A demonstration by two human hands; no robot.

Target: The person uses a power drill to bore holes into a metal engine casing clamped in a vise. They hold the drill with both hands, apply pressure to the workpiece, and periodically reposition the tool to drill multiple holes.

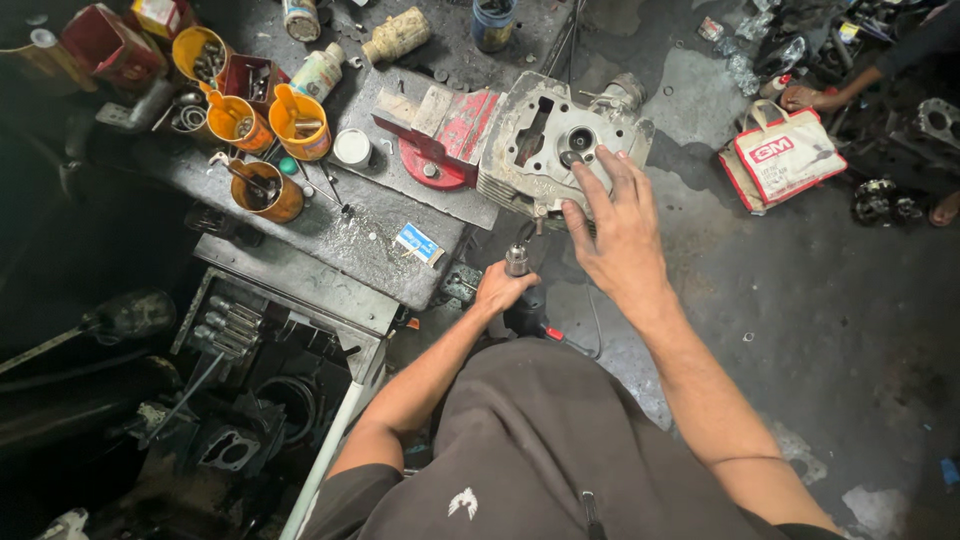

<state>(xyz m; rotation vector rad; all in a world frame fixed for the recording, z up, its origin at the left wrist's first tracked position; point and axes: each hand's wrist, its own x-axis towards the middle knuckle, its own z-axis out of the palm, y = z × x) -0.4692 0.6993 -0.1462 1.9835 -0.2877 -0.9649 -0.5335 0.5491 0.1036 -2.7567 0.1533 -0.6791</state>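
Grimy steel worktop [330, 235] with a red vise [440, 135] at its right edge, and a grey cylinder head [545, 140] clamped there, hanging past the edge. Right hand [620, 225] lies flat on it, grip spread. Left hand [503, 290] has its grip wrapped around a power drill [520, 290] just below.

The engine cylinder head [560, 140] sits far of the person, clamped at its left side in a bench vise [445, 130] on the workbench [330, 240]. The right hand [620, 225] lies flat on the head's near edge; the left hand [503, 290] grips a drill [520, 290] just near of it — chuck pointing far. Cups [270, 125] stand left of the vise, a small box [420, 243] on the bench's near right corner, a bag [785, 155] on the floor — far right.
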